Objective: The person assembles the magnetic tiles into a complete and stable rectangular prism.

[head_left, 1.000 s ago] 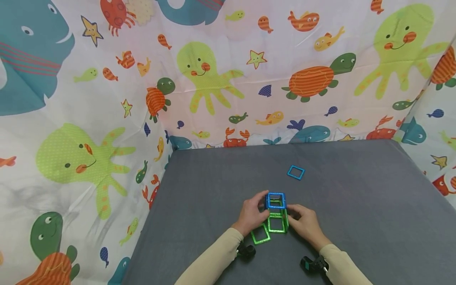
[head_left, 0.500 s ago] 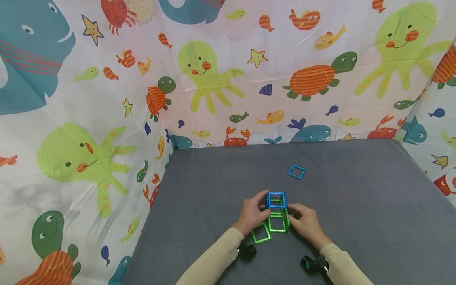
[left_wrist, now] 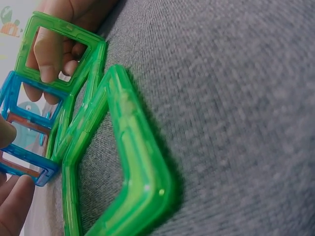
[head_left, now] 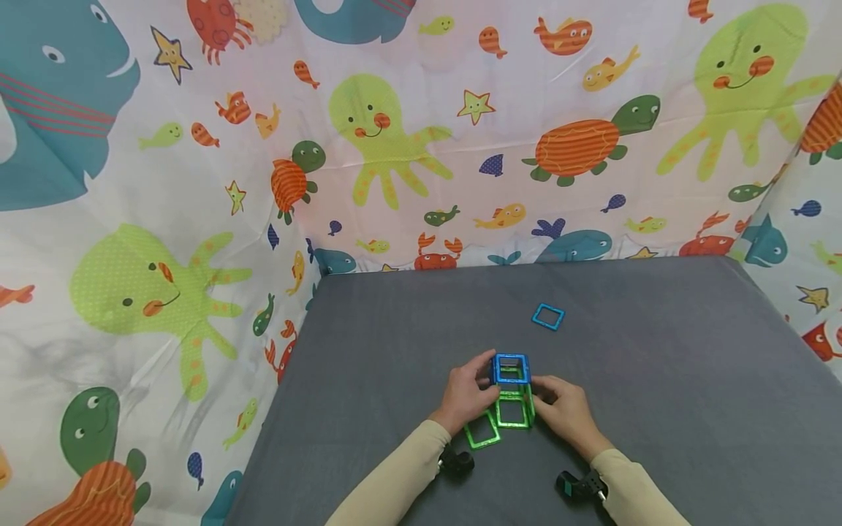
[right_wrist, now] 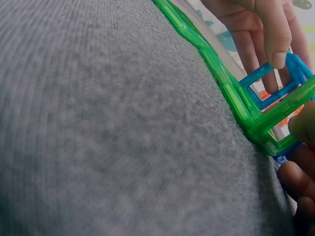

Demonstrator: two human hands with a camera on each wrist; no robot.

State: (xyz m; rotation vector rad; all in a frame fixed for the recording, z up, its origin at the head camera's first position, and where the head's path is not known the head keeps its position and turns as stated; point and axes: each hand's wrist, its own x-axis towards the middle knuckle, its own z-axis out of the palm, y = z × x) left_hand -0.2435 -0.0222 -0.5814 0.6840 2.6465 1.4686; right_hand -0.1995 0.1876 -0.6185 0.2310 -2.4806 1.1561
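In the head view, a small build of square magnetic tiles stands between the hands, blue tiles (head_left: 511, 356) forming its box-like far part. My left hand (head_left: 463, 394) grips the blue part from the left, thumb and fingers spread around its side. On the right side a green tile (left_wrist: 69, 25) stands upright, and my right hand (head_left: 567, 413) holds it, thumb against its face in the left wrist view. Another green tile (head_left: 511, 425) lies flat at the build's near side. One more green tile (left_wrist: 140, 142) lies askew at the near left, its corner meeting the build.
A single blue tile (head_left: 552, 309) lies flat farther back on the grey cloth-covered table (head_left: 408, 314). A white curtain (head_left: 408, 234) printed with sea animals hangs behind the table and along both sides. Black wrist cameras (head_left: 456, 463) sit on both wrists.
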